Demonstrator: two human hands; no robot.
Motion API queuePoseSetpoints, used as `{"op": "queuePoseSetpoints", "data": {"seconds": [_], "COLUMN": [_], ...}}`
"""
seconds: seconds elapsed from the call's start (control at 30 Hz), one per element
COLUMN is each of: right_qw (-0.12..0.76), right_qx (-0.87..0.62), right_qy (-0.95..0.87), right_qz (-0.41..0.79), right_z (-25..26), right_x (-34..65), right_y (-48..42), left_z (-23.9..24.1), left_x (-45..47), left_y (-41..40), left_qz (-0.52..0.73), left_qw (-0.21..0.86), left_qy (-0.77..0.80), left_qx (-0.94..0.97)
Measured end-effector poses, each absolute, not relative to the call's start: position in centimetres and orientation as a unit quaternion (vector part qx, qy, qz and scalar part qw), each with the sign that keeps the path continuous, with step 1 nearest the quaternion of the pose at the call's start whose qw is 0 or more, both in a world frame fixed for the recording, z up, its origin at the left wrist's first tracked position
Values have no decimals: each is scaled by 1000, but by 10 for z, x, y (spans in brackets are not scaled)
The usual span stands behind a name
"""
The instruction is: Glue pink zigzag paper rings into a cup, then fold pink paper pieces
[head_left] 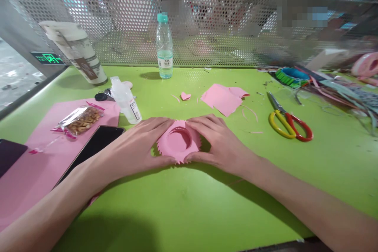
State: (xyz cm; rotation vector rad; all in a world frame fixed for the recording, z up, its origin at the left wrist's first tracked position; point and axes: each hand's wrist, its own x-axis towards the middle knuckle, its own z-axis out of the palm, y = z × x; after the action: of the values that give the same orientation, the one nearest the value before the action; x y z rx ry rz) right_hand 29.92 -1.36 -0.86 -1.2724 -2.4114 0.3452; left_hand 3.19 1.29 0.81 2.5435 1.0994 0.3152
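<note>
A pink paper ring [178,152] with a jagged, snipped outer edge sits on the green table [189,212], its rim curving up around a round hole. My left hand [141,141] grips its left side and my right hand [215,143] grips its right side, with the fingertips of both hands on top. Nearby lie pink paper offcuts [223,98] and a small pink scrap [185,95]. Red-and-yellow-handled scissors [288,120] rest to the right of my right hand. A white plastic glue bottle [125,100] lies just beyond my left hand.
To the left, a pink sheet [35,177] carries a snack packet [81,120] and a black phone [94,145]. A water bottle [164,47] and a tall cup [75,53] stand by a perforated metal screen [118,15]. Coloured paper strips [345,94] lie at right.
</note>
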Motion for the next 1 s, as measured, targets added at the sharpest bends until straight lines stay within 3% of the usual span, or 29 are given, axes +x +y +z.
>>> {"op": "queuePoseSetpoints", "data": {"seconds": [0.5,0.8,1.0], "right_qw": [211,203,202], "right_qx": [-436,-438,-441], "right_qy": [-869,-872,-871], "right_qz": [103,79,83], "right_z": [-16,-17,-16], "right_x": [300,301,299], "right_y": [-13,-13,-13], "left_z": [5,-4,-6], "left_x": [31,27,32], "left_y": [14,13,6], "left_qz": [88,51,52], "left_qw": [188,100,99], "left_qy": [374,344,331], "left_qx": [904,932,937]}}
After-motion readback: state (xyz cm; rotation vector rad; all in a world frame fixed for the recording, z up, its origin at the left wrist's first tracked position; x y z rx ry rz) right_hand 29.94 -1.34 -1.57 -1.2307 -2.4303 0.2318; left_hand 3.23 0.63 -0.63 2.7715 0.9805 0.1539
